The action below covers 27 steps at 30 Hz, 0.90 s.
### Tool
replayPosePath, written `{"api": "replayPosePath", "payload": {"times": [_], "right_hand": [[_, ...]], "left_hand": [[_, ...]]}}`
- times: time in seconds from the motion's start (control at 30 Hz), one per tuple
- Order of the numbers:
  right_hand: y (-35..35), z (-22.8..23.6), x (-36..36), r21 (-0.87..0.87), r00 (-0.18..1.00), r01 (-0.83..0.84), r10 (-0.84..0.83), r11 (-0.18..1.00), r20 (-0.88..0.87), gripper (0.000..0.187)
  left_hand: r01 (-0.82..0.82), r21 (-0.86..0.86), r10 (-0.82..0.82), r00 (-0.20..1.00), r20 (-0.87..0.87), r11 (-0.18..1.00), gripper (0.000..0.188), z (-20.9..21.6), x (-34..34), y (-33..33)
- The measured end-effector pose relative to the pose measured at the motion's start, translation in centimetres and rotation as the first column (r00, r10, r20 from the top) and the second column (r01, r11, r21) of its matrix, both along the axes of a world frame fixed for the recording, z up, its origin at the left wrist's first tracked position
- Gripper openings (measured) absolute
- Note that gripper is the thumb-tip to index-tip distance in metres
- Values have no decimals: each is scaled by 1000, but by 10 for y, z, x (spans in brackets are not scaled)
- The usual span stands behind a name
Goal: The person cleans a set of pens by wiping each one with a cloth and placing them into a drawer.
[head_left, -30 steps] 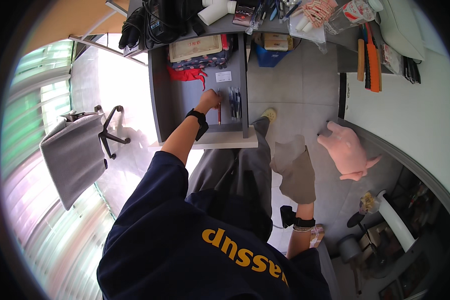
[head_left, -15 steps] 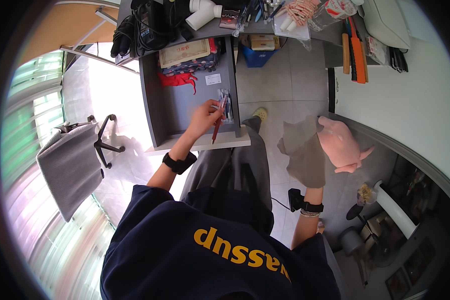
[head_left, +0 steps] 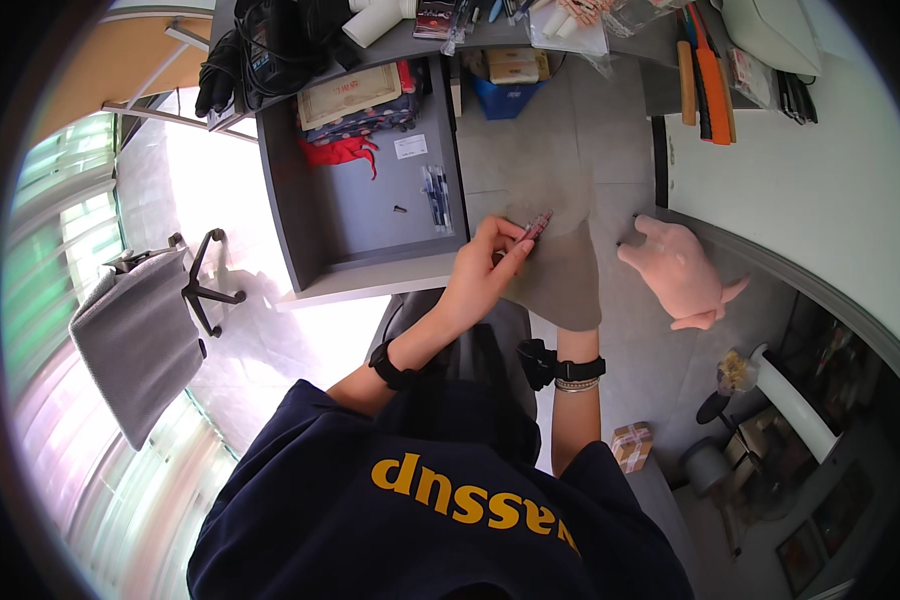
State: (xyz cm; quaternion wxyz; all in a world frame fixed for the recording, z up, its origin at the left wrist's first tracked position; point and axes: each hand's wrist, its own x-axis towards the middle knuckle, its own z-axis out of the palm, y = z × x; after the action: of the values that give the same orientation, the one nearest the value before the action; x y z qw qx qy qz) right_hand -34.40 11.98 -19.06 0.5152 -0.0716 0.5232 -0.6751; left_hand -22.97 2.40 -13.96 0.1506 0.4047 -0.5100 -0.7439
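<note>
My left hand [head_left: 485, 265] is closed on a reddish pen [head_left: 539, 224], pinched between thumb and fingers just past the right side of an open grey drawer [head_left: 355, 215]. The pen lies over or against a grey-brown cloth-like piece [head_left: 565, 280] that covers my right hand. Only the right wrist and forearm show, so its fingers are hidden. Inside the drawer, several pens [head_left: 436, 200] in clear wrapping lie along the right wall. Left of them is a small dark piece [head_left: 400, 209].
A red cloth [head_left: 340, 152], a white label [head_left: 410, 147] and a patterned pouch [head_left: 370, 120] are in the drawer. Beyond stands a blue bin [head_left: 505, 98]. A pink plush animal [head_left: 682, 270] lies to the right, a grey chair [head_left: 145, 340] to the left.
My left hand has carried the pen rightward out of the drawer to the cloth. My covered right hand has come left toward it. The small dark piece in the drawer is now uncovered.
</note>
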Motion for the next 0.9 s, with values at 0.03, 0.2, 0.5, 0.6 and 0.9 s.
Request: {"api": "replayPosePath", "payload": {"times": [0.03,0.2,0.5,0.6,0.9], "right_hand": [[-8,10,4,-13,997,-43,42,999,-68,38],[-34,34,6,282,648,-223,358,933,-672,31],[-33,50,-13,303,550,-195,360,933,-754,51],[-7,11,-13,143,741,-36,122,989,-660,49],[-7,18,-9,281,684,-39,230,959,-692,39]], "left_hand": [[-16,-108,21,999,42,994,16,-2,3,1],[84,-262,-42,986,161,962,17,12,-1,3],[209,488,-124,972,-200,848,14,20,11,-13],[293,708,-22,931,-365,642,19,25,13,-14],[149,655,50,960,-275,741,19,14,1,-15]]}}
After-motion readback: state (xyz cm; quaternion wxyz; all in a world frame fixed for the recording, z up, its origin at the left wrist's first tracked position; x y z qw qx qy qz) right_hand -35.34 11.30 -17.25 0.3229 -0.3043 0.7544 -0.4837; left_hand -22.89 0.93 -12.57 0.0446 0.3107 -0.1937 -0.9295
